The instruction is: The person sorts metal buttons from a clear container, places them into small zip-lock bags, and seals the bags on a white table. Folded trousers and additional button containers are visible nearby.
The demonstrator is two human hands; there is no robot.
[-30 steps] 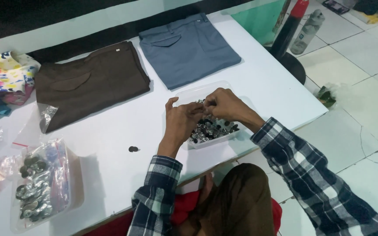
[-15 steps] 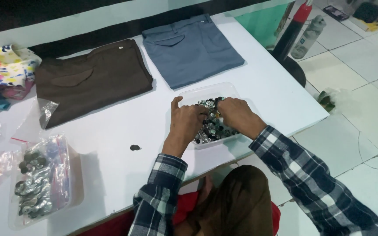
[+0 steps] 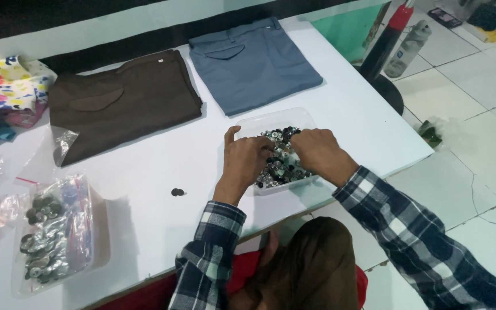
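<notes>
landmark: clear plastic tray (image 3: pixel 247 123) of mixed dark and silvery buttons (image 3: pixel 279 163), near the front edge of the white table (image 3: pixel 144 172)
left hand: (image 3: pixel 247 161) on the tray's left rim, fingers curled down into the button pile, thumb raised along the rim — whether anything is pinched, cannot tell
right hand: (image 3: pixel 318 152) over the tray's right half, fingers bent into the buttons, knuckles up; grip hidden by the hand's back, cannot tell
hands: fingertips near each other over the middle of the pile
sleeves: dark plaid, both arms reach in from the table's front edge
loose button: (image 3: pixel 177 192) small dark piece on the table just left of the tray, apart from the left hand
grey-blue trousers: (image 3: pixel 254 63) folded flat, just behind the tray
brown trousers: (image 3: pixel 121 103) folded, behind and left of the tray, beside the grey-blue pair
second tray: (image 3: pixel 96 229) clear, well left of the landmark tray — holds bagged metal buttons (image 3: pixel 44 244)
floral fabric: (image 3: pixel 7 86) far left of the tray, past the brown trousers
</notes>
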